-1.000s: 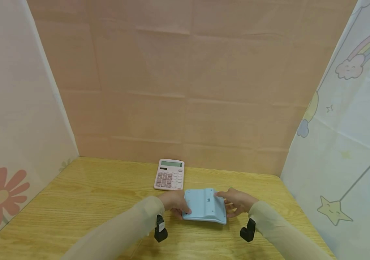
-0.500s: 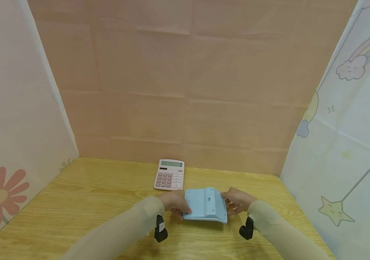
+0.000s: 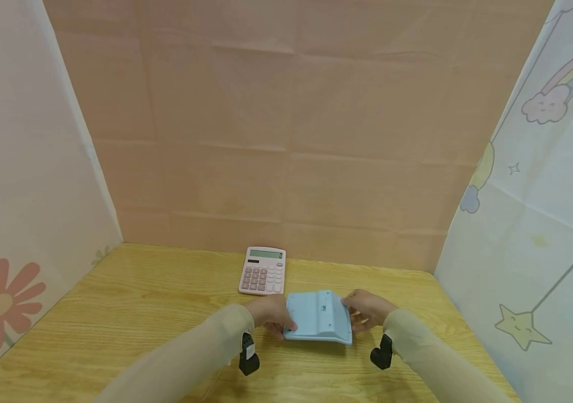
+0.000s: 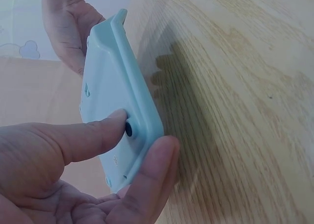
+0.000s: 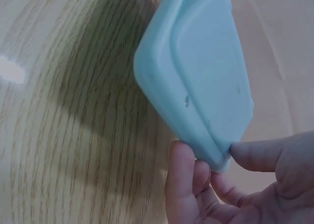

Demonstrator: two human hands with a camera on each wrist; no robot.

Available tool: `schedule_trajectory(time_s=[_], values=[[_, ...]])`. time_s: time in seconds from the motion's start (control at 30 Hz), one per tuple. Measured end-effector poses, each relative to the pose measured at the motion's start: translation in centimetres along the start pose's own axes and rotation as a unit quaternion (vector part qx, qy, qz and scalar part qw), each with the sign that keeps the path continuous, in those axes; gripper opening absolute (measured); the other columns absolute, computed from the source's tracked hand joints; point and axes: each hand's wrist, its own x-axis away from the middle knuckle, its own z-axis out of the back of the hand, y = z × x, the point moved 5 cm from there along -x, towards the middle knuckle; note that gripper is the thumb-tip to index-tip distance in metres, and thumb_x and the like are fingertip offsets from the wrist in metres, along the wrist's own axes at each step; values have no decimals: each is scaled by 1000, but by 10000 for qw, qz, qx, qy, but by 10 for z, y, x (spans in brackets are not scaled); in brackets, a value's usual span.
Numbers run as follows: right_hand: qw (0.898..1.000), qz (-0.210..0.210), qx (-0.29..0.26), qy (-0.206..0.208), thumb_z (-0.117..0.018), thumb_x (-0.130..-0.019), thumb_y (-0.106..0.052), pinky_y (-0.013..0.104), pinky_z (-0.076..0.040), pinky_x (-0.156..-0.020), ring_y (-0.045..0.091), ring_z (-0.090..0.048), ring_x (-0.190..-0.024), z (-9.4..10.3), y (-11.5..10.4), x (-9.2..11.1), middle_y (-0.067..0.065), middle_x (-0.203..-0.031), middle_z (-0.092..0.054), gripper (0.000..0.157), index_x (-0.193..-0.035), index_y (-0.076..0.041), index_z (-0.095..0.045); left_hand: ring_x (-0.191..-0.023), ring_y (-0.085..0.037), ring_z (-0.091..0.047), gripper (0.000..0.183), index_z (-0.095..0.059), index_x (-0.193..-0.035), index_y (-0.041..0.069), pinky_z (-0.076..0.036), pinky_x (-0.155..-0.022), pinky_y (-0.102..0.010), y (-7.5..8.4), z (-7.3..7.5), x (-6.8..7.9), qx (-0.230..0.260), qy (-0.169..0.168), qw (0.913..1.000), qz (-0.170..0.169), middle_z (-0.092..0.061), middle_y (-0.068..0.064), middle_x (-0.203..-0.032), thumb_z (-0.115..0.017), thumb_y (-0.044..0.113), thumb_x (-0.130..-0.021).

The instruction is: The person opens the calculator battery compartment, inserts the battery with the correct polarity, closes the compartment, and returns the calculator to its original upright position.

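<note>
A light blue calculator (image 3: pixel 309 314) is held with its back up, showing a raised ridge and small screw holes; its key side is hidden. My left hand (image 3: pixel 270 314) pinches its left end, thumb on the back beside a black rubber foot (image 4: pixel 129 129), fingers underneath. At the other end, my right hand (image 3: pixel 369 309) grips the edge, its thumb (image 5: pixel 255 154) on the back and fingers curled below. In both wrist views the calculator is tilted above the wooden table, casting a shadow. Behind it, a pink calculator (image 3: pixel 272 272) lies face up, its display showing a digit.
The wooden table (image 3: pixel 165 313) ends at a tan cloth backdrop (image 3: pixel 286 184). White printed cloths stand at the left (image 3: pixel 40 168) and right (image 3: pixel 533 212). A black wrist camera hangs under each sleeve.
My right hand has shifted slightly, its thumb sliding from the blue calculator's back out toward the right edge. The left hand and the pink calculator have stayed put.
</note>
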Motion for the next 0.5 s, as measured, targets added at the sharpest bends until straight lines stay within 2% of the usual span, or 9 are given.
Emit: schedule_trajectory(time_s=[0.13, 0.37, 0.5], values=[[10000, 7, -24, 55, -47, -102, -19, 33, -56, -63, 20, -55, -69, 1, 1, -1, 12, -86, -53, 20, -107, 0, -49, -57, -17, -60, 25, -58, -85, -3, -58, -61, -30, 0, -1, 1, 135, -2, 9999, -44, -59, -11, -72, -79, 8, -79], [10000, 66, 34, -28, -45, -103, -17, 28, -52, -57, 17, -53, -65, 3, 1, -2, 10, -83, -55, 19, -106, 1, -53, -56, -16, -60, 23, -58, -83, -3, -58, -60, -29, -2, 0, 0, 162, 58, 9998, -78, -58, -11, -71, -79, 7, -79], [9996, 227, -92, -150, -45, -103, -15, 27, -47, -55, 16, -50, -63, 5, -3, -3, 7, -77, -54, 20, -93, -1, -56, -56, -17, -61, 25, -56, -86, -2, -58, -61, -30, 1, 5, 0, 186, 182, 9996, -129, -58, -11, -73, -78, 7, -80]])
